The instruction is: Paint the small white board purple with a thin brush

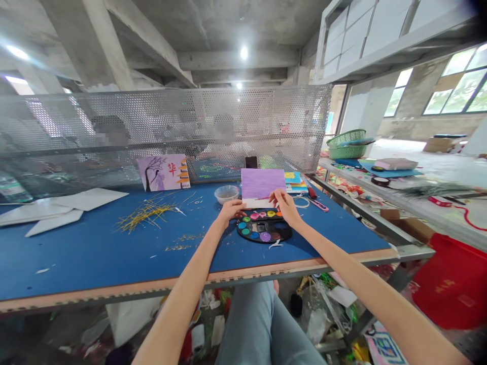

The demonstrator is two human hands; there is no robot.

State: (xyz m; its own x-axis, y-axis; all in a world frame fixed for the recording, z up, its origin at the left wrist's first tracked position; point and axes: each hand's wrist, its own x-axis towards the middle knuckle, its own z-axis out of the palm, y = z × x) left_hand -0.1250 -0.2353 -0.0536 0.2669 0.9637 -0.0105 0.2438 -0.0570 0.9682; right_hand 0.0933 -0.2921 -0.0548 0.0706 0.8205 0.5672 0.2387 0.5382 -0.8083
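Observation:
A sheet of paper [263,182] stands tilted above the palette, washed in purple with a white strip along its lower edge. My left hand [230,211] pinches its lower left corner. In my closed right hand [284,204] is a thin paintbrush [262,198], lying across the lower part of the sheet; its handle is mostly hidden by the fingers. Right below both hands rests a black paint palette [243,238] with several round colour wells, a purple one among them. Just left of the sheet is a clear plastic bowl [227,193].
A finished-looking purple picture [164,172] leans on the perforated metal screen [228,111]. Yellow straw-like stalks [146,214] and white sheets [87,199] lie to the left. At right are a pink cutter [319,206], a green basket [347,144] and a red bin [452,284].

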